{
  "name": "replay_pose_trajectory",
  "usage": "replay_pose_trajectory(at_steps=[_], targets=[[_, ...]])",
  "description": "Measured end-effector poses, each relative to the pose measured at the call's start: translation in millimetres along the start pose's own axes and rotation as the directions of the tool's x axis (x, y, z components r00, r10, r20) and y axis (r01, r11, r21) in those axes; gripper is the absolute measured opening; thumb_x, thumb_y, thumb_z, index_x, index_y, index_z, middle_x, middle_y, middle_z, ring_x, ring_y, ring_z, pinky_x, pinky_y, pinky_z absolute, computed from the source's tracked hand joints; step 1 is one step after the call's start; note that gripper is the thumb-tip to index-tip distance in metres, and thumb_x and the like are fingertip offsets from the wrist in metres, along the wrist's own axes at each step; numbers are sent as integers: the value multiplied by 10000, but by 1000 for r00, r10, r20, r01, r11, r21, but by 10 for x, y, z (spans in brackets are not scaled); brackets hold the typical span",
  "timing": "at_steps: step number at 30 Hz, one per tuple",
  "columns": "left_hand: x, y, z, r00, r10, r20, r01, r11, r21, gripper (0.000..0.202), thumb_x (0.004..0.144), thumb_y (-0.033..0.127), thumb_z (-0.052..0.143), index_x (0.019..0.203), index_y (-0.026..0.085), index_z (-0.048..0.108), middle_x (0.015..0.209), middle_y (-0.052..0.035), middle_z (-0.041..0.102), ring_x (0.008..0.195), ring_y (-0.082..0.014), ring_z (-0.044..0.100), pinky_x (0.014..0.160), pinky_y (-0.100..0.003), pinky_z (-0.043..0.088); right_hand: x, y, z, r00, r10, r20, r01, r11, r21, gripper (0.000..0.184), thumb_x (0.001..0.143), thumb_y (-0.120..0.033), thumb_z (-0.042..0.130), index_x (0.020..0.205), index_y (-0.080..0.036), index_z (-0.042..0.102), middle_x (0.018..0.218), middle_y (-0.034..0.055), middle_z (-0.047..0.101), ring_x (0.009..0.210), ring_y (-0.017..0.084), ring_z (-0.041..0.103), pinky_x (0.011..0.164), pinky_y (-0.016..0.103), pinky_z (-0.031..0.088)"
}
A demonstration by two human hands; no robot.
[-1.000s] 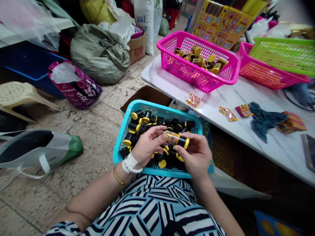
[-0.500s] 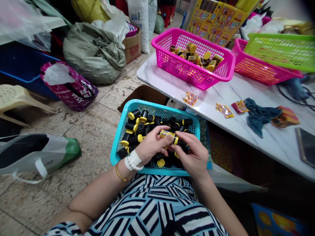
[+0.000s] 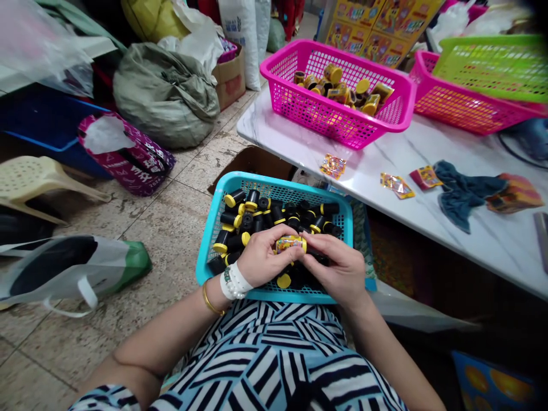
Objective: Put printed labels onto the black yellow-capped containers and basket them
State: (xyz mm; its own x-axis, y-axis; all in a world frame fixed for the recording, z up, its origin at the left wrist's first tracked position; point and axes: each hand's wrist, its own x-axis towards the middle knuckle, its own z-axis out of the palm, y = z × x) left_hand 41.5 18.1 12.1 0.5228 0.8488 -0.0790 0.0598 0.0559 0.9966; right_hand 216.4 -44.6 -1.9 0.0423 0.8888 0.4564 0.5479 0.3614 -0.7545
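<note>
A turquoise basket (image 3: 214, 228) rests on my lap, holding several small black tubes with yellow caps (image 3: 233, 220). Over its near half, my left hand (image 3: 261, 260) and my right hand (image 3: 340, 268) are closed from either side on one small tube with a colourful yellow label (image 3: 291, 244), held level between the fingertips. A white beaded bracelet and a gold bangle sit on my left wrist.
A white marble table (image 3: 428, 200) stands to the right with a pink basket (image 3: 338, 123) of labelled tubes, another pink basket under a green one (image 3: 492, 74), loose label wrappers (image 3: 396, 185) and a blue cloth (image 3: 466, 194). Bags, a cardboard box and a plastic stool crowd the floor on the left.
Both hands have drawn the labelled tube lower and closer together over the basket, and more of the tube is now covered by the fingers. The view has shifted slightly.
</note>
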Motion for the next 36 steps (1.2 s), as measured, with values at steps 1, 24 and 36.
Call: replay_pose_trajectory(at_steps=[1,24,36], targets=[[-3,-7,-13,1000,-20,16,20,1000,-8,264,837,384,715,1012,187,722,849,-36,675,730,-145,591,693,-233,468,6,-2,1,1000,-4,-2,4,1000,0,422,817,-155,737,1198,-336,710,1113,34,766,978,220,738,860,395,632],[-39,-164,-58,949,303,87,-315,908,274,215,902,289,631,1076,178,691,923,-67,711,810,-172,643,752,-297,512,-85,79,177,719,631,290,-636,429,642,218,723,-333,845,902,-218,798,802,32,788,611,159,734,625,288,640],[-107,-137,2,948,-228,221,308,833,-459,498,781,603,706,989,174,561,592,51,598,376,-51,442,370,-159,324,-151,77,133,904,347,251,-403,493,771,229,744,-125,814,910,-281,782,983,2,657,760,142,714,582,276,665]])
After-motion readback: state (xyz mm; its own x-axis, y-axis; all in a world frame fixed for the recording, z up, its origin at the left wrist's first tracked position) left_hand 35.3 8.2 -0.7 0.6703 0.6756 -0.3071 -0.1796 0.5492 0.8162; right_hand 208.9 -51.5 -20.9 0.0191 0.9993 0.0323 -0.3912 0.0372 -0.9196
